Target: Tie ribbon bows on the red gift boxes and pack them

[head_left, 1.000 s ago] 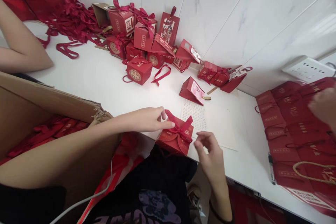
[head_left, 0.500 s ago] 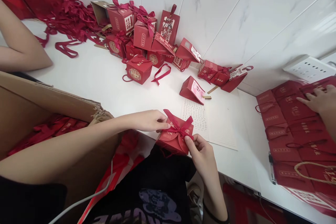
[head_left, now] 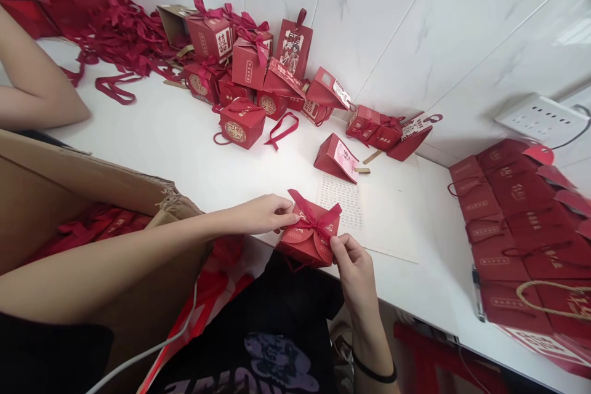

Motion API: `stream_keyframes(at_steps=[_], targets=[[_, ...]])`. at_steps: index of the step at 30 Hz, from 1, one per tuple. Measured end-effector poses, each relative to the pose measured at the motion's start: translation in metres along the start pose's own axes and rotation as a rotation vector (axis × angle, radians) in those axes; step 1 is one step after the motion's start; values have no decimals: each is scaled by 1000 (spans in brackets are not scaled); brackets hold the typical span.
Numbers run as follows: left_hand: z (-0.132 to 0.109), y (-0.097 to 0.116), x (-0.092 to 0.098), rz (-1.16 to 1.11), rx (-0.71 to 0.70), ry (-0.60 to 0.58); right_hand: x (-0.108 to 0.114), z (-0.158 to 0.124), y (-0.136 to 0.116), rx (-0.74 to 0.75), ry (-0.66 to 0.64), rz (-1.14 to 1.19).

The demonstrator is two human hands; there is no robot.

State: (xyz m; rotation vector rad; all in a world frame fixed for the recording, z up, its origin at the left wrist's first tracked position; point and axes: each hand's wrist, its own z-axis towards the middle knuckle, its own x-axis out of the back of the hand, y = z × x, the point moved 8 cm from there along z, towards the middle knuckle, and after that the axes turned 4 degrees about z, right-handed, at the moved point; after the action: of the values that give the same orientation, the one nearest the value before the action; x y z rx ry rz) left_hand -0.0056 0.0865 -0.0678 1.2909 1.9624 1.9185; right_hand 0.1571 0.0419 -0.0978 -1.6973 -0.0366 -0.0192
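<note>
A small red gift box [head_left: 302, 247] with curved, overlapping top flaps sits at the table's front edge, close to my body. A dark-red ribbon bow [head_left: 316, 220] is tied across its top. My left hand [head_left: 268, 214] grips the box's left side, its thumb on top near the ribbon. My right hand [head_left: 354, 261] pinches the right edge of the box between thumb and fingers, close to the bow's lower end. The undersides of the fingers are hidden. Just behind the box lies a printed sheet of paper [head_left: 344, 200].
Red gift boxes [head_left: 249, 64] cluster along the wall, with a ribbon heap [head_left: 124, 31] to their left. A wedge-shaped box [head_left: 333, 157] stands nearer. Packed red bags [head_left: 521, 228] fill the right. A cardboard carton [head_left: 133, 166] and another person's arm [head_left: 44, 83] are at left.
My right thumb has shifted slightly from the ribbon to the box's right edge. The left hand stays put. A hand over the red bags at far right has gone from view.
</note>
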Motion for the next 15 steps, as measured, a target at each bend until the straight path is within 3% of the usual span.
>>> stream_keyframes(at_steps=[10, 15], targets=[[2, -2, -3, 49, 32, 9, -1, 6, 17, -64, -25, 441], [3, -5, -1, 57, 43, 22, -1, 9, 25, -97, -55, 502]])
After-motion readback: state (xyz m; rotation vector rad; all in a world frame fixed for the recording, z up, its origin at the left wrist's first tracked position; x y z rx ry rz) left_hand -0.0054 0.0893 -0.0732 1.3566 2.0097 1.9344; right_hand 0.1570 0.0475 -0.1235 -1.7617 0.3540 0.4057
